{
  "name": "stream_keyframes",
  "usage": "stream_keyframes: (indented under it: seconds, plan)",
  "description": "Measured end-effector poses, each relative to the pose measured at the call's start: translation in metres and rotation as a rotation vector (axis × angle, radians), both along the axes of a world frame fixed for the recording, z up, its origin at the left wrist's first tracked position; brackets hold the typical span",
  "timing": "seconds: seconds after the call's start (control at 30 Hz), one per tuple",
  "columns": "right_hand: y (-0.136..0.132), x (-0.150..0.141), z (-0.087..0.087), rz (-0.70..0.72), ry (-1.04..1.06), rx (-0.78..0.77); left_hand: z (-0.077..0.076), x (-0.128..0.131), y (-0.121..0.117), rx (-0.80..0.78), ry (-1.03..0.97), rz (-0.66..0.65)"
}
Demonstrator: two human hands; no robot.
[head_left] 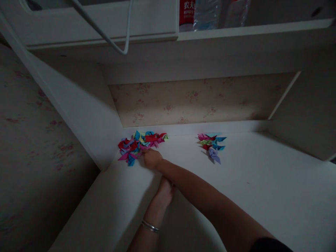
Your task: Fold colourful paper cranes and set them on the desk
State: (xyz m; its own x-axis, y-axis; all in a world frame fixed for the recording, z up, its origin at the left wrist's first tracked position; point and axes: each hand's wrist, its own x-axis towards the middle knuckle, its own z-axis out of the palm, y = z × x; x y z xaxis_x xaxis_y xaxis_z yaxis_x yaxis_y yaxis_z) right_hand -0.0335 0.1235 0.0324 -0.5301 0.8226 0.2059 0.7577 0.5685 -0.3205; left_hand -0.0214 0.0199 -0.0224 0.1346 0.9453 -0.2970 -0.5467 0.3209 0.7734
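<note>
At the back left of the white desk lies a heap of folded paper cranes (128, 145) in red, pink, blue, purple and yellow-green. My right hand (152, 159) reaches across to the heap's right edge. Its fingers are closed, with a pink paper crane (144, 148) at the fingertips. Below the right forearm is my left hand (166, 190), a silver bangle (150, 226) on its wrist. That forearm hides the left fingers. Farther right, a smaller group of paper cranes (210, 142) sits near the back edge, a lilac crane (214, 154) at its front.
A shelf (210, 52) overhangs the desk (262, 196), carrying clear plastic bottles (207, 14) and a red-labelled bottle (187, 14). From above hangs a white cable (105, 34). Side panels (70, 105) bound the desk, with floral wallpaper (194, 99) at the back.
</note>
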Motion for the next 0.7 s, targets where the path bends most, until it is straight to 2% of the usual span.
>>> stream_keyframes:
  seconds: [0.13,0.23,0.4,0.47,0.6,0.7]
  plan:
    - [-0.015,0.041,0.004,-0.074,0.179,0.013,0.006,0.007,0.000,0.073,0.050,-0.030]
    - [-0.035,0.076,-0.004,-0.176,0.350,-0.013,0.008,0.008,0.001,0.094,0.064,-0.051]
    - [-0.082,0.131,-0.025,-0.360,1.096,-0.274,0.015,0.007,-0.002,0.119,0.094,-0.070]
    - [-0.098,0.149,-0.032,-0.391,1.251,-0.295,0.018,0.007,-0.005,0.124,0.130,-0.094]
    - [-0.122,0.172,-0.045,-0.397,1.456,-0.400,0.022,0.008,-0.010,0.162,0.210,-0.161]
    - [-0.132,0.176,-0.055,-0.359,1.429,-0.442,0.021,0.010,-0.013,0.225,0.317,-0.259]
